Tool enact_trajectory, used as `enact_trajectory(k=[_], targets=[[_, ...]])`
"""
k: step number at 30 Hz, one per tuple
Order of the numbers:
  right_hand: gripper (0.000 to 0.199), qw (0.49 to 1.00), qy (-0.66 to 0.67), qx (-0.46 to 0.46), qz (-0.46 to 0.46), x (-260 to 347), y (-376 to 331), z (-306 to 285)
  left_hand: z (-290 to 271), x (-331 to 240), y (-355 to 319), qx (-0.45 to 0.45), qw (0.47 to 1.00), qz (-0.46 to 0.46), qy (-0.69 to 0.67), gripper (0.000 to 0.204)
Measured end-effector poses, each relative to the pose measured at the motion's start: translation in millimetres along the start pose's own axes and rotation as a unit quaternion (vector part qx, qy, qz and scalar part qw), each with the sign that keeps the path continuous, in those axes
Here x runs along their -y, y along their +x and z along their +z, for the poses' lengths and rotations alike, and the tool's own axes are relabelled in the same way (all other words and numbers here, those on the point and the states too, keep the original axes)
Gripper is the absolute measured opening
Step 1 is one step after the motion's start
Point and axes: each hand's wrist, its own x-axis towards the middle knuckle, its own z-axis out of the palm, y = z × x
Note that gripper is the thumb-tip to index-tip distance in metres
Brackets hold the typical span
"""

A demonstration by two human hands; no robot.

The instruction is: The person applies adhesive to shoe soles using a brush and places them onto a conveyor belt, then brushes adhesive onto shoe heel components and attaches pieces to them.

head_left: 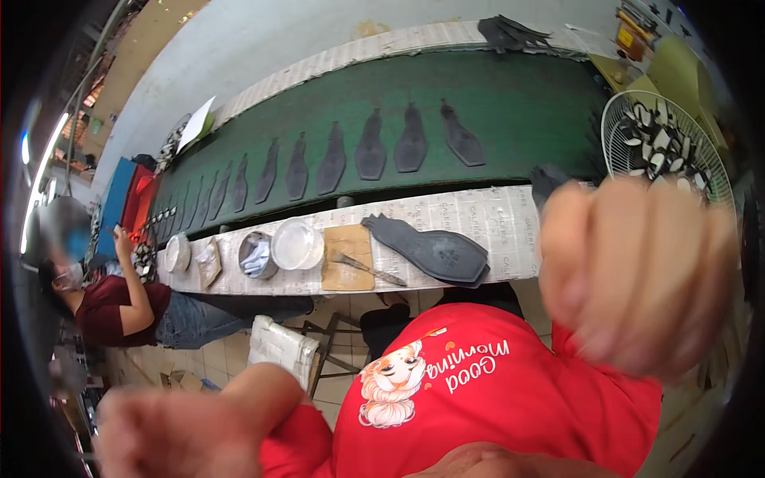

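Note:
My right hand [637, 275] is raised close to the camera at the right, blurred, its fingers curled into a fist with nothing visible in it. My left hand [171, 434] is a blur at the lower left, and its fingers cannot be made out. Between them is my red shirt [494, 398]. Beyond my hands, a stack of black shoe soles [434, 251] lies on the newspaper-covered bench [494, 211], apart from both hands. Beside the stack, a wooden board [347, 256] carries a thin metal tool [370, 271].
A green conveyor belt [510, 99] carries a row of dark soles [370, 147]. On the bench stand a white lidded tub [296, 244], a tin can [256, 255] and a small bowl [177, 252]. A white fan guard [661, 143] holds scraps at right. A seated person [119, 307] works at left.

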Motion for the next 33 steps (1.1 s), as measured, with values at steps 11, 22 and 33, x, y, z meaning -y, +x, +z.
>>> enact_trajectory(k=[11, 22, 33], targets=[[0.021, 0.979, 0.152, 0.063, 0.118, -22.7, -15.2, 30.2, 104.7, -12.5, -24.4, -0.064, 0.873, -0.419, -0.242, 0.019], [0.020, 0.949, 0.226, 0.127, 0.180, -5.5, -17.8, 10.7, 130.0, 1.6, -33.4, -0.107, 0.874, -0.427, -0.207, 0.035], [0.018, 0.898, 0.321, 0.129, 0.271, -2.1, -27.0, 11.3, 55.0, 56.4, -114.1, 0.132, 0.887, -0.442, -0.016, 0.098]])
